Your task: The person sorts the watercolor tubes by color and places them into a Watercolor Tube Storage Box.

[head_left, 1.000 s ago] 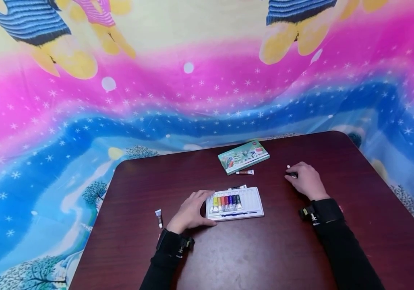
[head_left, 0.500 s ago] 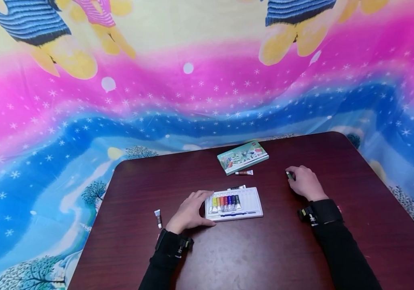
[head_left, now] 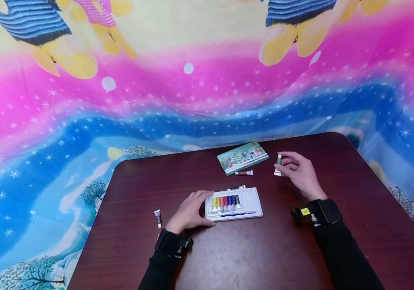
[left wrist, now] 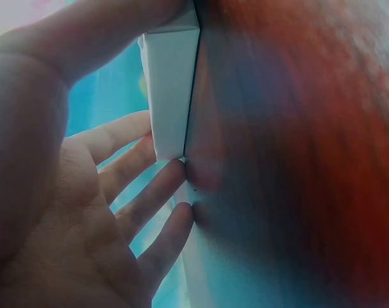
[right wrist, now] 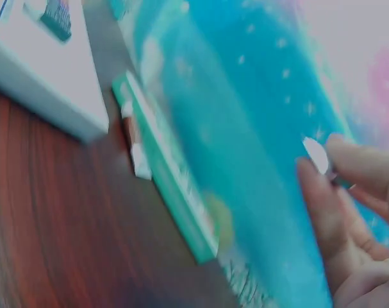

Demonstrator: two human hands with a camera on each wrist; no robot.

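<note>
In the head view my left hand (head_left: 189,211) holds the left end of a white paint tray (head_left: 252,199), thumb at the near corner and fingers at the far one. Several coloured paint tubes (head_left: 225,203) and a blue paintbrush (head_left: 236,214) lie in the tray; its right-hand slots show bare. My right hand (head_left: 303,173) pinches a small green paint tube (head_left: 278,164), white cap upward, above the table to the right of the tray. In the right wrist view the fingers hide most of that tube. The left wrist view shows the tray's white side (left wrist: 170,90) between thumb and fingers.
A green paint box (head_left: 243,157) lies at the table's back, a brown tube (head_left: 244,172) at its front edge. Another dark-labelled tube (head_left: 237,187) lies just behind the tray. One more tube (head_left: 158,218) lies left of my left hand. Patterned cloth (head_left: 192,92) hangs behind the table.
My right hand has lifted the green tube and moved slightly left, turning it upright so that more of it shows. My left hand and the tray stay almost still.
</note>
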